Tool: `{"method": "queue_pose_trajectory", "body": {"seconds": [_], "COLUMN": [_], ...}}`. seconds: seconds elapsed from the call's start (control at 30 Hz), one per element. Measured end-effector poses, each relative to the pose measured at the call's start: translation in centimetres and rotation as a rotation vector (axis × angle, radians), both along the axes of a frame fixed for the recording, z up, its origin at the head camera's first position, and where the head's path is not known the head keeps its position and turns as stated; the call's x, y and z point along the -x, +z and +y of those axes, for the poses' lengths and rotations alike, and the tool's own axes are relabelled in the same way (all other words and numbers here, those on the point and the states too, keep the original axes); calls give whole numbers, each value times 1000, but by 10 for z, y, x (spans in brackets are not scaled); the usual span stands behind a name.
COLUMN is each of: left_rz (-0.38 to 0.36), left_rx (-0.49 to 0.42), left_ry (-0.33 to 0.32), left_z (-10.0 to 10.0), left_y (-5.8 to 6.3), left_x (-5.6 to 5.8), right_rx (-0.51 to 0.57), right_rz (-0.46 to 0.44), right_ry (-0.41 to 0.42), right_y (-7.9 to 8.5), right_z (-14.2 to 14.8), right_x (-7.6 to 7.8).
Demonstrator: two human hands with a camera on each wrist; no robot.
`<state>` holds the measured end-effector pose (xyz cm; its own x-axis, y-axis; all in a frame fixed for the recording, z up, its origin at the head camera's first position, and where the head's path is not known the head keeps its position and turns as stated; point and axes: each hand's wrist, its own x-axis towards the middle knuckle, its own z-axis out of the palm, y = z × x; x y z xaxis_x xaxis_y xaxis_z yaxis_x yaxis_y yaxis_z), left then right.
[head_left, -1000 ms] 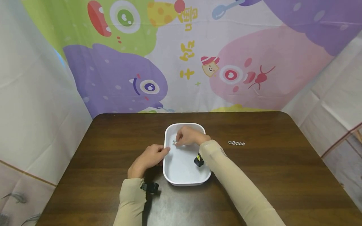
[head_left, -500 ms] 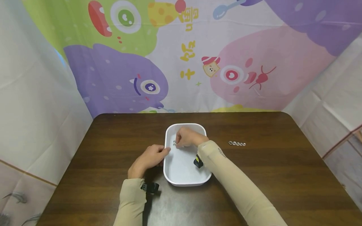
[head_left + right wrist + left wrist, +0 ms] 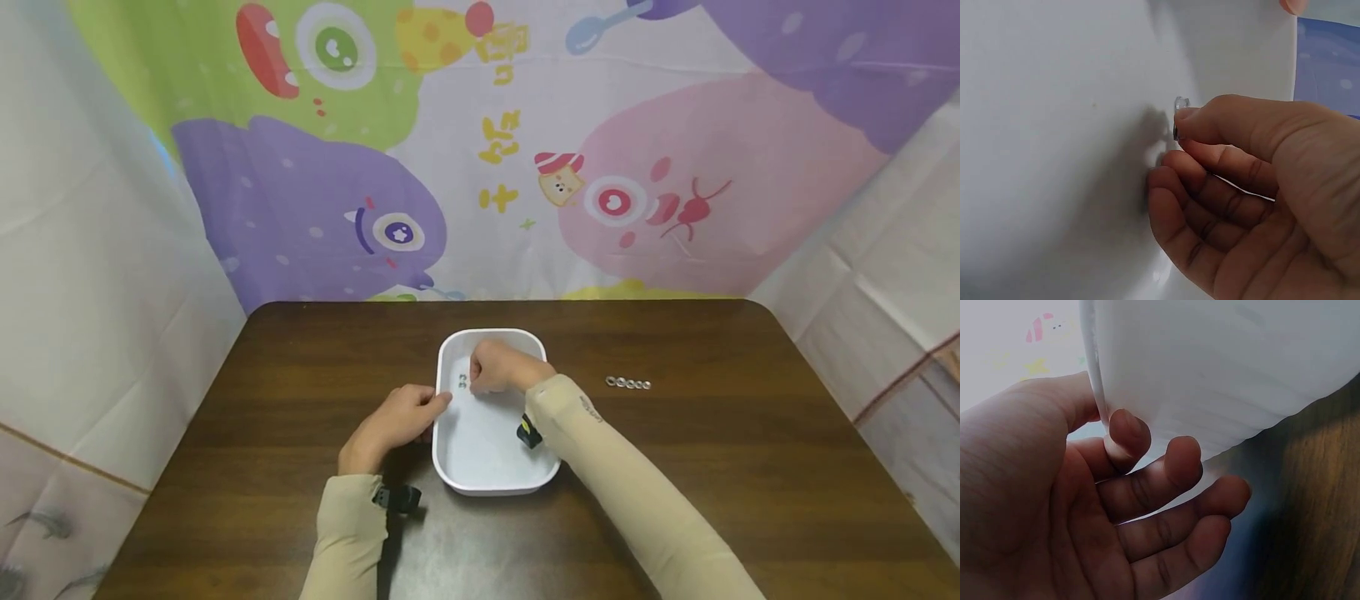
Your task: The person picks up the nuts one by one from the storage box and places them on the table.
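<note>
A white rectangular tray stands on the table, its wall filling much of the left wrist view. My left hand holds its left rim, thumb over the edge and curled fingers outside against the wall. Inside the tray, near the left wall, lie small silver nuts. My right hand reaches in beside them, fingers curled. In the right wrist view its thumb and forefinger pinch a small metal nut, mostly hidden by the thumb. Another shiny nut shows just past the thumb tip.
Several silver nuts lie in a row on the dark wooden table, right of the tray. A printed cloth with cartoon figures hangs behind the table's far edge. Pale cloths hang at both sides.
My right hand has shifted slightly to the right inside the tray, so the nuts by the left wall show more clearly. My left hand stays at the rim.
</note>
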<state>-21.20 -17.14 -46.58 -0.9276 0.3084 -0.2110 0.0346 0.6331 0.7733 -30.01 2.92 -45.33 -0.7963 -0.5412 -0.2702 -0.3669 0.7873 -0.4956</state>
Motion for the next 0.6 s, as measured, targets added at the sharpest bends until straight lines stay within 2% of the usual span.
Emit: {"method": "queue_pose_trajectory", "body": {"seconds": [0.3,0.6], "left_rz": [-9,-7], "left_rx": [2,10], "left_ry": [10,5], "left_z": [1,1], "left_y": [0,0], "left_x": [-1,0], "right_rx": [4,-10], "right_rz": [16,8], "right_ry": [12,43], "right_y": [18,27], "right_z": [7,11], "right_x": [-3,-3]}}
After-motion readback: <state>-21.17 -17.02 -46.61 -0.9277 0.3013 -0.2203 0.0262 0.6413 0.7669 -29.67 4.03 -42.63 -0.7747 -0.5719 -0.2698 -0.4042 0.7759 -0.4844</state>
